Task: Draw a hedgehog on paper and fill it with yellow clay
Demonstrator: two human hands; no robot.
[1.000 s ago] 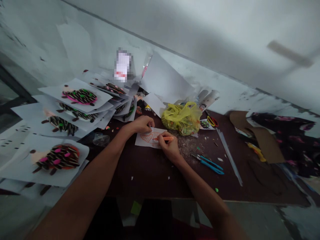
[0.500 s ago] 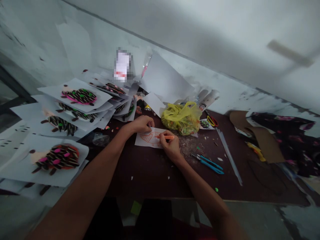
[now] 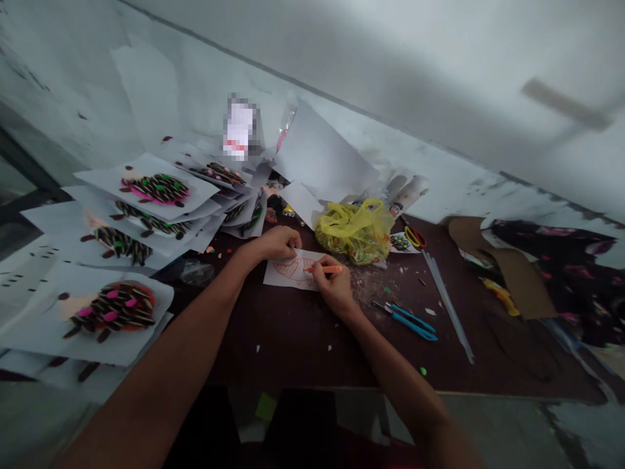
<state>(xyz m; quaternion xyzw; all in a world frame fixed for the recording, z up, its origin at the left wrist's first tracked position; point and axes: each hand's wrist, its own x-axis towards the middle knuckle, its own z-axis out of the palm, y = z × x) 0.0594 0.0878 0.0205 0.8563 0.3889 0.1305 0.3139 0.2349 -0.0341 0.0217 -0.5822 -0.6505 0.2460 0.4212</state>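
Observation:
A small white paper (image 3: 278,278) with an orange line drawing lies on the dark table (image 3: 288,358). My right hand (image 3: 333,281) is closed around an orange marker (image 3: 332,269), its tip at the drawing. At the paper's upper left edge rests my left hand (image 3: 279,243), fingers curled together; whether they pinch the paper's edge is too small to tell. Just beyond my right hand sits a yellow plastic bag (image 3: 354,231) with colorful contents.
Stacked sheets with hedgehog figures (image 3: 114,309) stand at the left. Blue-handled snips (image 3: 413,322), clear sticks (image 3: 449,306), yellow-red scissors (image 3: 415,236) and a yellow cutter (image 3: 500,296) lie to the right. A phone-like screen (image 3: 240,127) leans behind.
The marker has shifted very slightly to the right with my right hand. My left hand and the paper look unmoved.

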